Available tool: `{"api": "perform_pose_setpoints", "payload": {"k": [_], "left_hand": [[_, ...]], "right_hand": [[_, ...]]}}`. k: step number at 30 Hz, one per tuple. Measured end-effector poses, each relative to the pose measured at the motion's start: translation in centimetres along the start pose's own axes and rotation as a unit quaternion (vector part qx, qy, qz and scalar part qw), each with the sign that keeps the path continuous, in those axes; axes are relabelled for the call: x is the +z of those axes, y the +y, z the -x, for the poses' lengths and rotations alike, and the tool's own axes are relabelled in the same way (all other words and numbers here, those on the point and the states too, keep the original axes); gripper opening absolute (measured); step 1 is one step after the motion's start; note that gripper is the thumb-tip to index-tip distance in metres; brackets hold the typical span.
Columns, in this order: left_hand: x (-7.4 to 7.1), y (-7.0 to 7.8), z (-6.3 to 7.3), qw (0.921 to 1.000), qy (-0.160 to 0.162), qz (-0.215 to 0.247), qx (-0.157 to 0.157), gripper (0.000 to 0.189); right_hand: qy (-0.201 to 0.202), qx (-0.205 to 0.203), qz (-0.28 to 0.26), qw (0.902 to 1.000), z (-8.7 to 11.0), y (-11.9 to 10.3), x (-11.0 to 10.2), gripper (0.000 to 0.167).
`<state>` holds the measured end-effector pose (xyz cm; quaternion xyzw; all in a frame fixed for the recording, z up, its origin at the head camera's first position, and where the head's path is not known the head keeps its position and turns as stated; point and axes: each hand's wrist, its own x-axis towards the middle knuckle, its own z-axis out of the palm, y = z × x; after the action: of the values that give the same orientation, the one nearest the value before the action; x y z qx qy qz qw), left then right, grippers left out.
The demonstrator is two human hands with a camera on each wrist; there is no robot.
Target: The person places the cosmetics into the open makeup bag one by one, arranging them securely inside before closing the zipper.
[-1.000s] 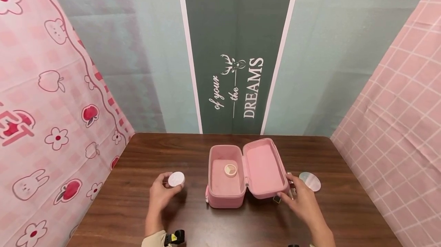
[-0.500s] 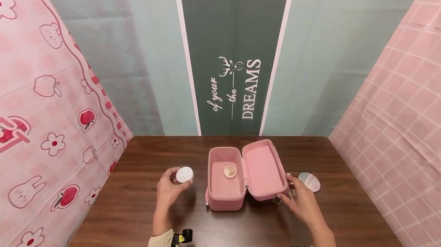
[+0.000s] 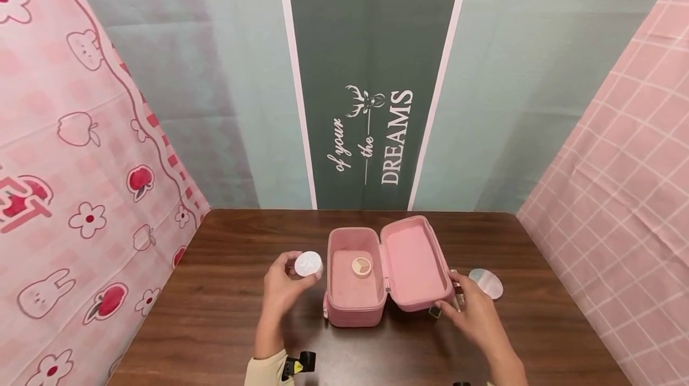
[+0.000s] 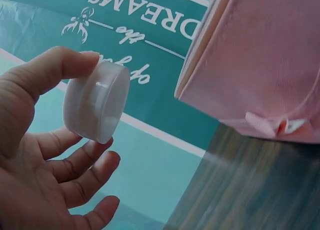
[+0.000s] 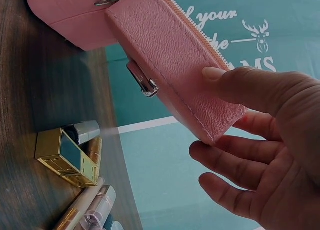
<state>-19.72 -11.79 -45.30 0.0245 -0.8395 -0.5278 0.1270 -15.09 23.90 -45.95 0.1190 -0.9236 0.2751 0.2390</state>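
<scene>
Jar scooted closer to the case, left grip pinching it, right grip clamped on the case's lid, so carry seems nearly done.

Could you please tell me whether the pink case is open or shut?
The case is open: the right hand holds its lid aside, showing the palette inside.

Head looks downward; close wrist views apparently share the case.
</scene>
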Motion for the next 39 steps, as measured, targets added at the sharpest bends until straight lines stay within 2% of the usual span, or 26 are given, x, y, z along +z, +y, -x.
{"api": "perform_pose_setpoints", "payload": {"k": [6,18,27,39], "left_hand": [[0.8,0.4,-0.4,0.9995,-0.027,0.008,-0.01,0.055],[2.5,1.2,-1.4,0.9987,-0.049,0.005,0.017,0.052],[3.5,1.5,-2.1,0.9966,-0.074,-0.019,0.031,0.051],[4.6,2.7,-3.5,0.9921,-0.109,-0.058,0.022,0.054]], "right_hand": [[0.002,-0.004,0.002,1.0,0.0,0.0,0.0,0.061],[0.002,-0.002,0.002,1.0,0.0,0.1,-0.1,0.061],[-0.001,0.004,0.001,1.0,0.1,0.0,-0.1,0.061],[-0.02,0.017,-0.013,0.9996,-0.2,-0.2,-0.3,0.06]]}}
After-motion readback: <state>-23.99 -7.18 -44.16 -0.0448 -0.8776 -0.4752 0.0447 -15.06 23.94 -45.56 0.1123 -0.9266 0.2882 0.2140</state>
